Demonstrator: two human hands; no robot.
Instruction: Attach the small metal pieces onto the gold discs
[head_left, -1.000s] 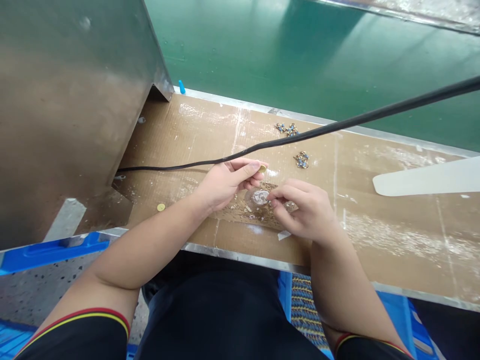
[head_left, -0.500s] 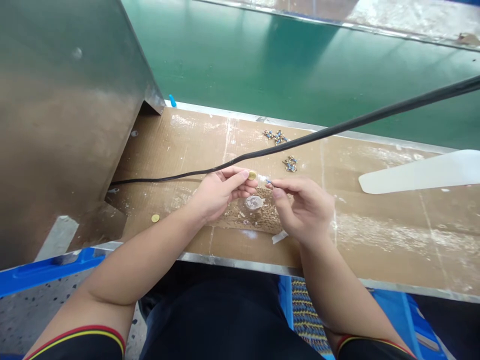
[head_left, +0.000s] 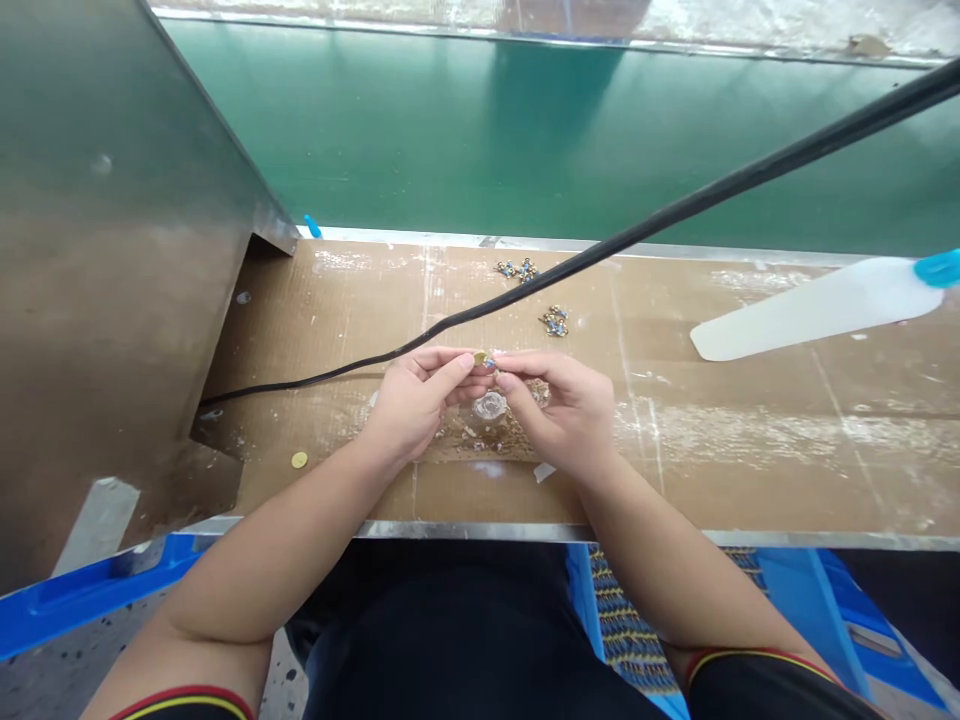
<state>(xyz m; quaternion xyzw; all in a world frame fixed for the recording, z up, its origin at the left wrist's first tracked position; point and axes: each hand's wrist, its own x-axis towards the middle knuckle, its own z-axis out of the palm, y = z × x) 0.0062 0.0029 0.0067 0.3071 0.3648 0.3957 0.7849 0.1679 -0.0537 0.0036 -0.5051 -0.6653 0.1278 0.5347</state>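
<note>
Between thumb and fingers, my left hand point(head_left: 412, 405) pinches a small round yellow disc point(head_left: 478, 357). My right hand point(head_left: 574, 410) is closed at the fingertips on a tiny blue and metallic part point(head_left: 490, 364), held right at the disc's edge; whether the two touch is too small to tell. Below the fingertips a whitish round lump point(head_left: 490, 405) lies on the cardboard-covered bench point(head_left: 697, 490). Another yellow disc point(head_left: 299, 460) rests on the bench left of my left forearm.
Small blue and brass-coloured parts lie in a far pile point(head_left: 517, 270) and a nearer pile point(head_left: 555, 322). A black cable point(head_left: 600, 250) crosses above the bench. At right lies a white bottle point(head_left: 810, 308) with a blue cap. A metal housing point(head_left: 112, 250) stands left; blue crates point(head_left: 802, 610) sit below.
My right hand has moved left, bringing the blue and metallic part from a gap away up to the yellow disc. The whole view has shifted slightly, showing more of the bottle.
</note>
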